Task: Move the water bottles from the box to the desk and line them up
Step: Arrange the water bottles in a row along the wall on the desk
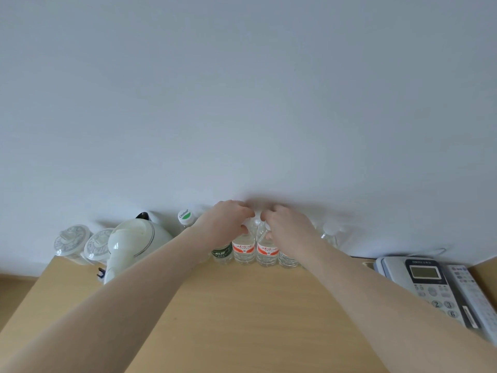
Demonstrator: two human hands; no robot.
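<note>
Both arms reach forward over the tabletop (pixel 242 313), the left hand (pixel 227 222) and right hand (pixel 289 227) each curled around the neck of a red-labelled bottle (pixel 244 250) in the row by the wall.

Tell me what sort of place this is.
Probably a hotel room, though an office is possible: a wooden desk against a plain wall holds a white kettle, lidded cups, a desk phone and water bottles.

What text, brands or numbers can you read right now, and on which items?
"Cestbon", roughly: green-and-white bottle cap, small.
"2", "3", "6": phone keypad.
Red characters: the two red-labelled bottles, too blurred to read.
White characters: green-labelled bottle, unreadable.
Phone header strip: too small.
Remote control buttons: too small.
</note>
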